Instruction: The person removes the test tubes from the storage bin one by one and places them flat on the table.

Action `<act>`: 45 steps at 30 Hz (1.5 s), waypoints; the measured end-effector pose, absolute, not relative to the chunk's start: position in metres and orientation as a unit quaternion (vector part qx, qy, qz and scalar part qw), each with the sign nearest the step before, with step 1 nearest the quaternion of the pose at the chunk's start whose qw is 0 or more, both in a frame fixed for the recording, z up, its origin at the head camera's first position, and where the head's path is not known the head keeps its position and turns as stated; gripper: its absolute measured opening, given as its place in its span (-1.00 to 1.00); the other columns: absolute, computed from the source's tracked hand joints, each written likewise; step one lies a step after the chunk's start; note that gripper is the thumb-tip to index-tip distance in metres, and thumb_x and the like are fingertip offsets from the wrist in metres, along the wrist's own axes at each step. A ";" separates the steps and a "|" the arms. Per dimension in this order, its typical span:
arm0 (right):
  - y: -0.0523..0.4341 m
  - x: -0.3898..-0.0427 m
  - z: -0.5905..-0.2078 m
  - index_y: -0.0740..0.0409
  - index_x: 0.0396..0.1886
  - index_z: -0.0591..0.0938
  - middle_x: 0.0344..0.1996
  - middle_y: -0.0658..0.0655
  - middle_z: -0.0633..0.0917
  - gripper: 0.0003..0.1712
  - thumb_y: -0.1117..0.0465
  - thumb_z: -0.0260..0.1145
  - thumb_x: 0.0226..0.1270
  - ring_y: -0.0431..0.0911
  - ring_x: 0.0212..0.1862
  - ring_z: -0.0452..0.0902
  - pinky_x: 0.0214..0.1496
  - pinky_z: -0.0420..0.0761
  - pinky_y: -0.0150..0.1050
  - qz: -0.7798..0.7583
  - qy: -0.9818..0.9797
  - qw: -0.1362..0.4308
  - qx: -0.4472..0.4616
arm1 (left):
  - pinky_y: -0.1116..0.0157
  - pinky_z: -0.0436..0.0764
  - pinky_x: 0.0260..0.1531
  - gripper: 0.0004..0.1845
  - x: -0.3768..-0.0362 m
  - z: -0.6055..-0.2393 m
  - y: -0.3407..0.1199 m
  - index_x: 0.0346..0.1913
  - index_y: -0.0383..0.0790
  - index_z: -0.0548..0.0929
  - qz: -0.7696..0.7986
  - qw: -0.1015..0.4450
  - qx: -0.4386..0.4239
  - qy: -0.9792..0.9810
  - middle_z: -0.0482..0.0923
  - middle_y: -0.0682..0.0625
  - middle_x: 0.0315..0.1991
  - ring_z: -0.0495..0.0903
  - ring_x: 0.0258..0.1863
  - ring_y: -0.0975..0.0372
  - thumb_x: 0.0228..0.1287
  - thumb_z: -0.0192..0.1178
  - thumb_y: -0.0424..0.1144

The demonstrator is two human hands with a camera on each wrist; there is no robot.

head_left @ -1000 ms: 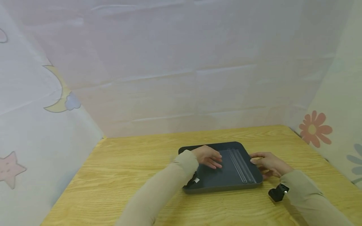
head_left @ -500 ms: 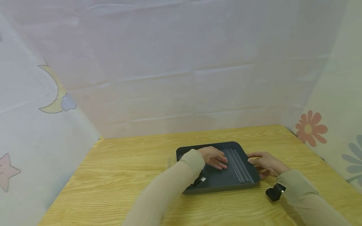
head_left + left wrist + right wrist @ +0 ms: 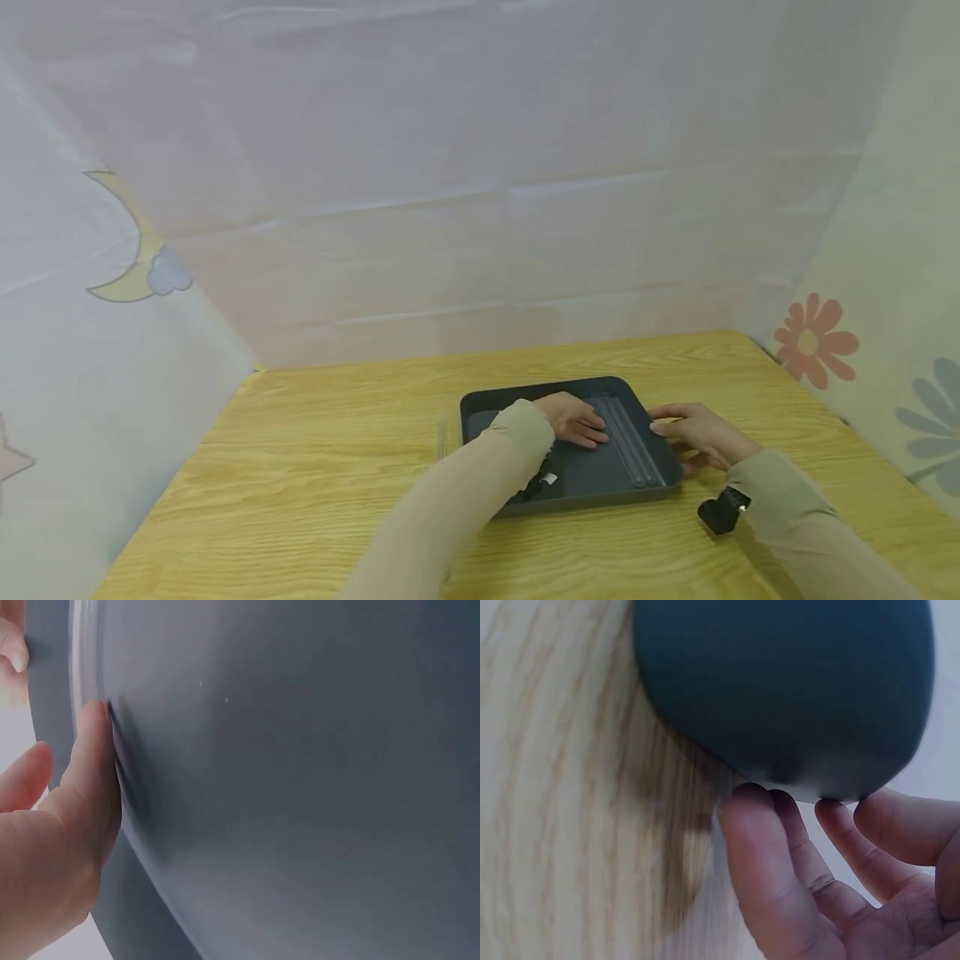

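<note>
At the far left a pale fabric wall printed with a yellow crescent moon and a small blue cloud (image 3: 138, 271) stands beside the light wooden table (image 3: 315, 467). Near the table's middle lies a dark grey, square plastic tray with rounded corners (image 3: 585, 479). The left hand (image 3: 576, 418) rests inside the tray, its fingers straight and flat on the tray floor, with a fingertip (image 3: 96, 724) touching the nearest of the clear glass rods (image 3: 628, 440), which lie side by side along the tray's right part; it grips nothing. A small black wrist camera (image 3: 538, 483) hangs under the left sleeve. Further right, the right hand (image 3: 693, 433) sits at the tray's right edge, its loosely bent fingers (image 3: 765, 847) touching the outer wall without closing round it. On the right wall a red-orange flower print (image 3: 813, 342) shows.
</note>
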State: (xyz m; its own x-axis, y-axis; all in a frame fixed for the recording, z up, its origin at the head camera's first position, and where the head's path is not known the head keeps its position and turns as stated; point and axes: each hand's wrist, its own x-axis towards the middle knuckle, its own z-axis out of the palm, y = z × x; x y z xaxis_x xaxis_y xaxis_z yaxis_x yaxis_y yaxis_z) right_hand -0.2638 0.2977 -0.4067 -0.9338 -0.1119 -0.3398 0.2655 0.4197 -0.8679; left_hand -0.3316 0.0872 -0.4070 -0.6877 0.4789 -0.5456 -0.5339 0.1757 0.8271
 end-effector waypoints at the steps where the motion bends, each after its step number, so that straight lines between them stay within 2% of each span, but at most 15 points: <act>1: 0.298 -0.264 -0.407 0.50 0.36 0.25 -0.34 0.13 0.71 -0.43 0.25 0.10 0.51 -0.02 -0.35 0.67 -0.42 0.67 -0.10 -0.536 0.825 0.177 0.045 | 0.08 0.52 0.14 -0.49 -0.331 -0.408 0.088 0.44 -0.49 0.15 0.643 0.392 -0.023 0.658 0.44 -0.38 0.21 0.47 0.21 -0.11 0.50 -0.11 -0.49; 4: 0.297 -0.264 -0.406 0.51 0.36 0.25 -0.34 0.13 0.71 -0.43 0.25 0.10 0.51 -0.02 -0.34 0.66 -0.42 0.66 -0.10 -0.535 0.825 0.177 0.046 | 0.09 0.56 0.10 -0.52 -0.329 -0.408 0.091 0.39 -0.52 0.25 0.644 0.376 -0.030 0.666 0.50 -0.38 0.13 0.51 0.17 -0.11 0.46 -0.04 -0.52; 10: 0.296 -0.264 -0.404 0.51 0.35 0.26 -0.34 0.14 0.71 -0.45 0.26 0.09 0.52 -0.02 -0.35 0.67 -0.42 0.67 -0.09 -0.535 0.825 0.177 0.052 | 0.11 0.61 0.03 -0.71 -0.324 -0.406 0.095 0.11 -0.56 0.56 0.638 0.343 -0.030 0.689 0.61 -0.32 -0.05 0.58 0.08 -0.07 0.37 0.09 -0.55; 16: 0.297 -0.265 -0.406 0.51 0.36 0.24 -0.32 0.14 0.71 -0.44 0.26 0.09 0.52 -0.02 -0.34 0.66 -0.41 0.67 -0.09 -0.533 0.825 0.181 0.054 | 0.11 0.64 -0.03 -0.64 -0.320 -0.407 0.106 0.16 -0.46 0.53 0.629 0.324 -0.044 0.705 0.65 -0.24 -0.16 0.64 0.00 -0.05 0.31 0.20 -0.51; 20: 0.298 -0.265 -0.406 0.50 0.37 0.24 -0.30 0.14 0.71 -0.43 0.24 0.09 0.52 -0.03 -0.34 0.66 -0.43 0.66 -0.10 -0.528 0.828 0.179 0.052 | 0.11 0.66 -0.09 -0.72 -0.316 -0.405 0.113 0.02 -0.44 0.61 0.616 0.297 -0.055 0.727 0.66 -0.21 -0.28 0.68 -0.09 -0.02 0.25 0.28 -0.47; 23: 0.299 -0.265 -0.406 0.48 0.38 0.24 -0.30 0.14 0.71 -0.42 0.23 0.10 0.52 -0.03 -0.34 0.66 -0.44 0.66 -0.12 -0.526 0.830 0.179 0.054 | 0.10 0.67 -0.11 -0.78 -0.312 -0.402 0.116 -0.06 -0.45 0.64 0.616 0.281 -0.063 0.733 0.66 -0.23 -0.30 0.69 -0.12 -0.04 0.23 0.30 -0.48; 33: 0.299 -0.265 -0.407 0.49 0.36 0.25 -0.35 0.12 0.71 -0.44 0.26 0.10 0.51 -0.04 -0.38 0.64 -0.47 0.64 -0.15 -0.532 0.826 0.179 0.048 | 0.13 0.66 -0.07 -0.65 -0.323 -0.405 0.102 0.13 -0.45 0.57 0.631 0.325 -0.037 0.703 0.63 -0.23 -0.25 0.65 -0.03 -0.08 0.28 0.23 -0.51; 39: 0.300 -0.263 -0.407 0.51 0.35 0.25 -0.37 0.11 0.71 -0.44 0.27 0.10 0.51 -0.04 -0.39 0.64 -0.49 0.64 -0.16 -0.534 0.825 0.176 0.045 | 0.11 0.64 -0.04 -0.41 -0.327 -0.401 0.091 0.39 -0.35 0.35 0.646 0.327 -0.025 0.690 0.63 -0.24 -0.19 0.63 0.00 -0.08 0.30 0.20 -0.53; 45: 0.299 -0.267 -0.409 0.51 0.36 0.24 -0.35 0.12 0.71 -0.43 0.26 0.10 0.51 -0.04 -0.39 0.65 -0.50 0.64 -0.17 -0.538 0.823 0.177 0.037 | 0.10 0.62 0.01 -0.40 -0.326 -0.391 0.078 0.41 -0.36 0.31 0.658 0.330 -0.008 0.677 0.59 -0.23 -0.09 0.60 0.04 -0.09 0.33 0.17 -0.52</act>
